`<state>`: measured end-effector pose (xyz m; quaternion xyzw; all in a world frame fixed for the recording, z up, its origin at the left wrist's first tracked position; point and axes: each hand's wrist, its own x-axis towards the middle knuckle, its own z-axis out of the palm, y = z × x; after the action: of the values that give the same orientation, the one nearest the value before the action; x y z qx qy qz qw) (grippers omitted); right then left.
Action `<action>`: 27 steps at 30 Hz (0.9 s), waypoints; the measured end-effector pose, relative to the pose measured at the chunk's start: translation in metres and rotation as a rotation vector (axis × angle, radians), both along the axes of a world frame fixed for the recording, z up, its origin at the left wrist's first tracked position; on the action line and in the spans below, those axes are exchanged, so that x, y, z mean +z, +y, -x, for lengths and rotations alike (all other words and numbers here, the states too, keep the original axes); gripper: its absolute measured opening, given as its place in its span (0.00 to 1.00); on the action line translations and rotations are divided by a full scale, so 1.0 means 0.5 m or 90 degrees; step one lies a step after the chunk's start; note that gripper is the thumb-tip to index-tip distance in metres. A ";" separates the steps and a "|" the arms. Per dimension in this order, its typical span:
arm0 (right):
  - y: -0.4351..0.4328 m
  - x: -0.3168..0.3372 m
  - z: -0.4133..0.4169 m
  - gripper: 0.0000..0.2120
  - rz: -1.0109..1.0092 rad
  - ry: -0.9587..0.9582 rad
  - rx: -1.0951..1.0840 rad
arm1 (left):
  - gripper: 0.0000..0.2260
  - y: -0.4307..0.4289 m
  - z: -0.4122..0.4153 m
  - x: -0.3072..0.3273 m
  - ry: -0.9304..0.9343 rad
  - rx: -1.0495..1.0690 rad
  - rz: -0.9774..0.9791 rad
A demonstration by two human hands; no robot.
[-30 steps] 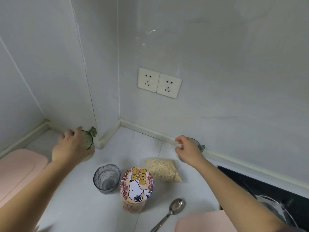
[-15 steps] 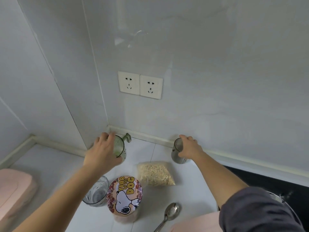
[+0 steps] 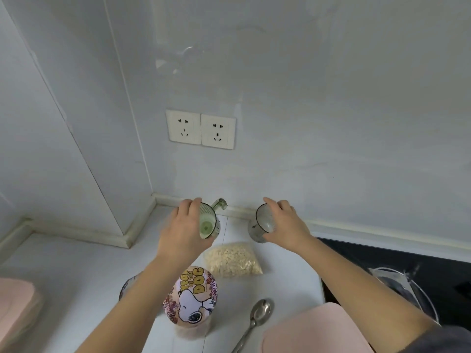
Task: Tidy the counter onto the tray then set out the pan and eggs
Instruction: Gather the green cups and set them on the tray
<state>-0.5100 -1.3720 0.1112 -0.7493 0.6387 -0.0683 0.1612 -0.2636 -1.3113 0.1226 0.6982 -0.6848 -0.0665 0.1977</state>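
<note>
Curling round a green mug (image 3: 207,225), the left grip (image 3: 183,233) holds it tilted. The right grip (image 3: 286,225) clasps a grey cup (image 3: 263,219) — likewise tilted.

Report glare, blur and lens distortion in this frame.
Head view: glare on the glossy wall above the sockets; wall seams bow from the wide-angle lens; light soft, shadows faint; left hand on green cup, right hand on grey cup, both sharp.

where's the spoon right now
Head view, bottom centre: the spoon lies on the counter between the cartoon-dog jar on its left and the pink tray on its right.
</note>
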 end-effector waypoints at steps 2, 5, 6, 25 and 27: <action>0.046 0.026 0.003 0.43 0.030 -0.040 0.009 | 0.38 0.013 0.025 0.005 0.022 -0.011 0.012; 0.117 0.051 0.016 0.44 0.072 -0.095 0.017 | 0.39 0.044 0.066 0.017 0.060 -0.014 0.029; 0.146 0.058 0.028 0.44 0.087 -0.112 0.014 | 0.39 0.063 0.083 0.023 0.070 -0.012 0.034; 0.711 0.116 0.536 0.40 0.213 -0.057 -0.034 | 0.40 0.508 0.600 0.036 0.116 -0.103 0.117; 0.769 0.111 0.598 0.39 0.206 -0.050 -0.059 | 0.40 0.550 0.666 0.033 0.126 -0.146 0.092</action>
<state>-0.8092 -0.9877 0.1669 -0.7322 0.6462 -0.2067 0.0597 -0.5968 -1.0363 0.1392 0.5892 -0.7405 -0.1073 0.3051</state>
